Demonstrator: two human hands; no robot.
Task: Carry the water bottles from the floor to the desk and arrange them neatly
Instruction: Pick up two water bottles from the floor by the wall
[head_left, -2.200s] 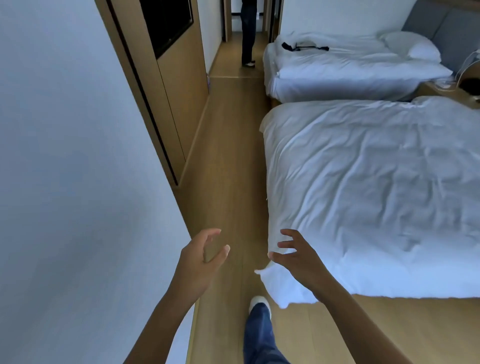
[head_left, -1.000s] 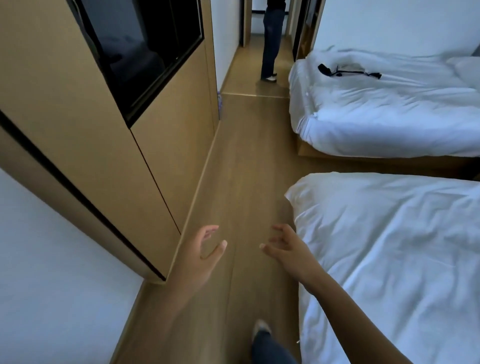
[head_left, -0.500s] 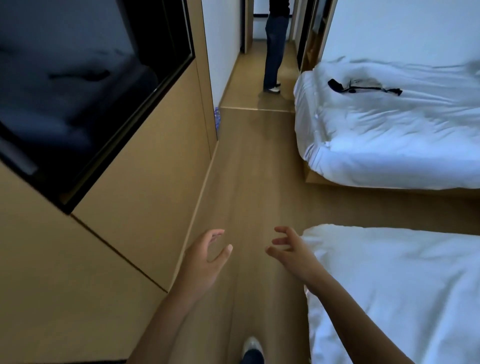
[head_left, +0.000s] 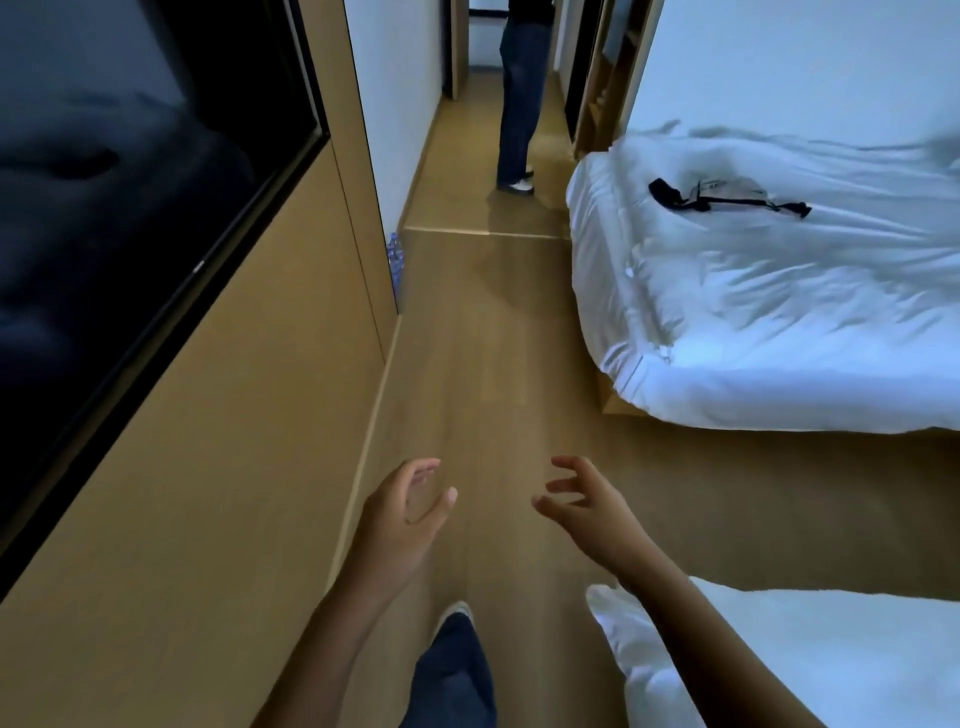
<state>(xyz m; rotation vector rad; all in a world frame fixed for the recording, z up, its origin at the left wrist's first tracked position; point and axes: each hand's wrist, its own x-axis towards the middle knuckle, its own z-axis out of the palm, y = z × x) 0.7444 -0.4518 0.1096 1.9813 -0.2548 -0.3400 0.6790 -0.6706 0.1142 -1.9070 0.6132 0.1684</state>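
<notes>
Curling loosely, the fingers of the left hand (head_left: 400, 519) and right hand (head_left: 582, 506) are spread and hold nothing; the two hands hover apart, palms facing each other, above the floor (head_left: 483, 374). Behind them both forearms run out of the lower edge. Between the arms a blue-trousered leg (head_left: 452, 670) and a white shoe tip show, the rest cut off.

Left of the hands stands a wooden wall panel (head_left: 234, 467) with a dark screen (head_left: 119, 171) set in it, its left part out of view. Far along the panel's end, low by the floor, a small bluish patch may be the bottles (head_left: 396, 260), though most of it is hidden by the panel edge and it is too blurred to count. They lie well ahead of both hands.

Right of the hands, a corner of the near bed (head_left: 779, 665) is cut off by the frame. The far bed (head_left: 779, 312) carries a black strap (head_left: 675, 200) whose nature is hard to make out. A second person (head_left: 519, 104) stands in the corridor, seen only from the waist down.

Against half a second ago, the near bed has slid lower, the far bed and bottles sit closer, and the hands keep the same pose.
</notes>
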